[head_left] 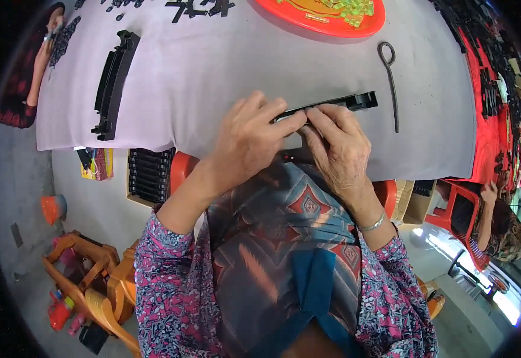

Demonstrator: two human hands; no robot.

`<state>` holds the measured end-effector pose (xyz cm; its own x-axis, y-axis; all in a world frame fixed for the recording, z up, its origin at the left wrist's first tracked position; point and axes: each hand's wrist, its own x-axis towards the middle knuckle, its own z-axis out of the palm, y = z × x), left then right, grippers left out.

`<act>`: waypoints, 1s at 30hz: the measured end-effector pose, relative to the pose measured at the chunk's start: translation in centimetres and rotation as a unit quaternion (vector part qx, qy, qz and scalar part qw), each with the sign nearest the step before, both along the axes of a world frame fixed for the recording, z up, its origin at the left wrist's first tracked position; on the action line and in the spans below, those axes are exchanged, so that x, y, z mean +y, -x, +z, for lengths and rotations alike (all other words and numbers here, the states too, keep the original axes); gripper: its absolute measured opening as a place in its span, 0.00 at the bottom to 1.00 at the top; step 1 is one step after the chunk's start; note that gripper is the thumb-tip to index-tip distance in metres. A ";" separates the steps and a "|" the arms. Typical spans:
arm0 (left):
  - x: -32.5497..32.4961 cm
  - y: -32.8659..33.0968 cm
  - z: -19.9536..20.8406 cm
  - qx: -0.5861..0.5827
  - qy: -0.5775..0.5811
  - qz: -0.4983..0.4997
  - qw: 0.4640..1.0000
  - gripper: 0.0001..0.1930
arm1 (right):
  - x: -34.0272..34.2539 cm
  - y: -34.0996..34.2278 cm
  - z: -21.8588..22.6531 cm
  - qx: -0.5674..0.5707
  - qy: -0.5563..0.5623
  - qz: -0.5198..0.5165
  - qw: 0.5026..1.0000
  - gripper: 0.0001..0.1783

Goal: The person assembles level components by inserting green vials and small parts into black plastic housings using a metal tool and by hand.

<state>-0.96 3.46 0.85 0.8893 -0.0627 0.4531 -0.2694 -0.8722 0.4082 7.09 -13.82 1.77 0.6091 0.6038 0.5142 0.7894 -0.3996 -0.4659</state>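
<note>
A long, narrow black plastic part lies near the front edge of the grey cloth, under both hands. My left hand is closed, thumb and fingers pressed on its left end. My right hand is closed around its middle, fingertips almost meeting the left thumb. The fingers hide whatever small piece may sit between them. A similar black part lies apart at the left. To the right rests a dark metal rod with a looped end. A red plate beyond holds small yellow-green translucent pieces.
Small black pieces lie at the far edge of the table. Another person's arm reaches in at the far left. Below the table edge stand a box of black parts and a red stool. Someone else sits at the right.
</note>
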 end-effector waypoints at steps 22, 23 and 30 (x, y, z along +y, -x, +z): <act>1.4 -0.5 -0.6 -0.004 0.060 -0.062 0.996 0.14 | -0.9 -2.2 0.2 -0.042 0.028 0.098 0.994 0.11; 1.4 -0.7 -0.6 -0.014 0.059 -0.066 0.996 0.13 | -0.9 -2.4 0.3 -0.050 0.037 0.108 0.992 0.11; 2.1 -0.9 0.0 0.022 0.070 -0.103 0.992 0.16 | -1.2 -4.3 1.2 -0.074 0.092 0.203 0.972 0.10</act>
<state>-0.02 5.54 0.83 0.8836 -0.1833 0.4308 -0.4143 -0.7346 0.5373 11.41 -15.01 2.99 0.2293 0.8689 0.4387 0.9524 -0.1073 -0.2853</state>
